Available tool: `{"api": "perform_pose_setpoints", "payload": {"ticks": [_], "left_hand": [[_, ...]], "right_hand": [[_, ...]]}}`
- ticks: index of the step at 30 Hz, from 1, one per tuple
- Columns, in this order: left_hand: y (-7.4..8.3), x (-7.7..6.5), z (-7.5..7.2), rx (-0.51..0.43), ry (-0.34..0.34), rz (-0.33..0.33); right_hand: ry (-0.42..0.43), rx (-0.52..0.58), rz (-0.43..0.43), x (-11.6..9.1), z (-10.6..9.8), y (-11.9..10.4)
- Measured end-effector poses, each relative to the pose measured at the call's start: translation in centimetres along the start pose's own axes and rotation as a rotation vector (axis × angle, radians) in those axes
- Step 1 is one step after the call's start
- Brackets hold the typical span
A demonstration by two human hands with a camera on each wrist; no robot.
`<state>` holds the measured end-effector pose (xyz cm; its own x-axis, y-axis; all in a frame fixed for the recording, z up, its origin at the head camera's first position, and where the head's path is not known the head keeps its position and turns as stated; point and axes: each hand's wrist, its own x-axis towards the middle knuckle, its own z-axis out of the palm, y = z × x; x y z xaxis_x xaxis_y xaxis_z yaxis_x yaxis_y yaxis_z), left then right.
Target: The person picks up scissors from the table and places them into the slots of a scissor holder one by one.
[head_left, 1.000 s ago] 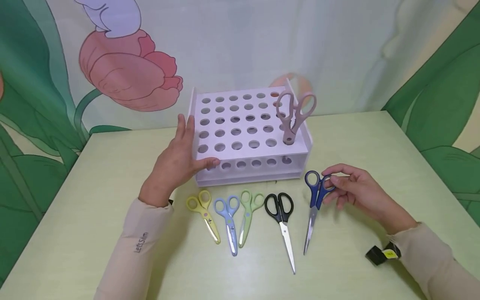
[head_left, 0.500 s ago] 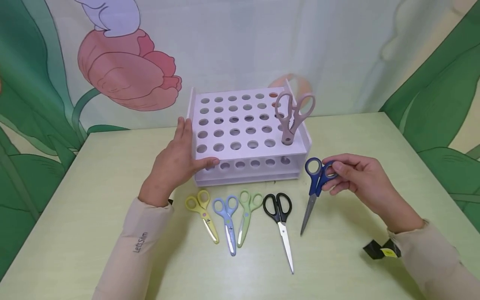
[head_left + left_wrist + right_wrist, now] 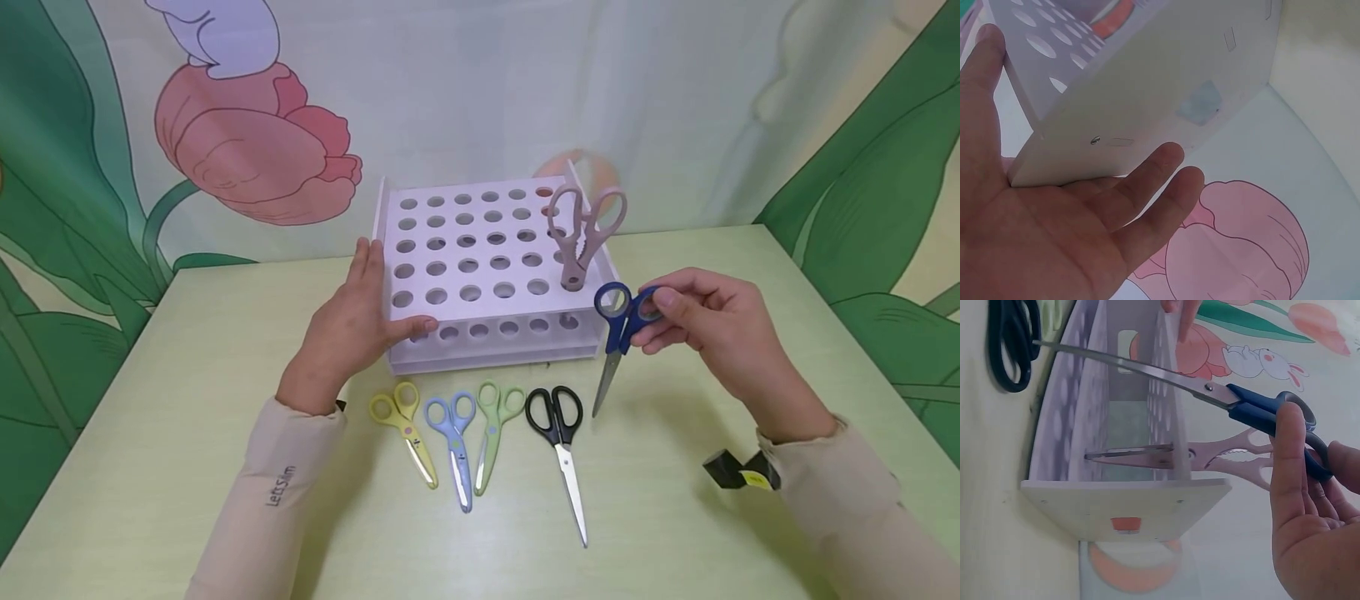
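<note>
My right hand (image 3: 720,337) pinches one handle loop of the dark blue scissors (image 3: 621,321), raised off the table at the rack's front right corner. Their blades point down toward me. In the right wrist view the blue scissors (image 3: 1244,403) show closed blades. The left hand (image 3: 345,325) lies against the left end of the white holed rack (image 3: 480,304), fingers straight along the side panel (image 3: 1141,112) and thumb across the front edge. Mauve scissors (image 3: 576,250) stand upright in a front right hole of the rack, handles up.
In front of the rack lie yellow scissors (image 3: 407,429), light blue scissors (image 3: 455,442), green scissors (image 3: 491,433) and black-handled scissors (image 3: 566,458). A curtain (image 3: 450,92) with printed flowers hangs behind the table (image 3: 202,375).
My right hand has lifted the blue scissors off the table, up and slightly left toward the rack's front right corner. The left hand stays against the rack.
</note>
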<state>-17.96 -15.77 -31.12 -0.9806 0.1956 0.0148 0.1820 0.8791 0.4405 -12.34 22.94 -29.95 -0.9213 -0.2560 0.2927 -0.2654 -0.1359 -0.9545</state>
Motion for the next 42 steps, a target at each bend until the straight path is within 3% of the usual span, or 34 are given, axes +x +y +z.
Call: {"api": "perform_pose_setpoints", "payload": {"ticks": [18,27,42], "left_hand": [[-0.1,0.0,0.2,0.013,0.008,0.009],[-0.1,0.0,0.2,-0.003,0.000,0.012],[-0.1,0.0,0.1,-0.002,0.003,0.005]], "right_hand": [[0.072,0.067,-0.133,2.8,3.1,-2.5],[0.046,0.209,-0.223,4.6,4.5,-3.6],[0.112,0.043,-0.322,6.7,7.8,-2.9]]}}
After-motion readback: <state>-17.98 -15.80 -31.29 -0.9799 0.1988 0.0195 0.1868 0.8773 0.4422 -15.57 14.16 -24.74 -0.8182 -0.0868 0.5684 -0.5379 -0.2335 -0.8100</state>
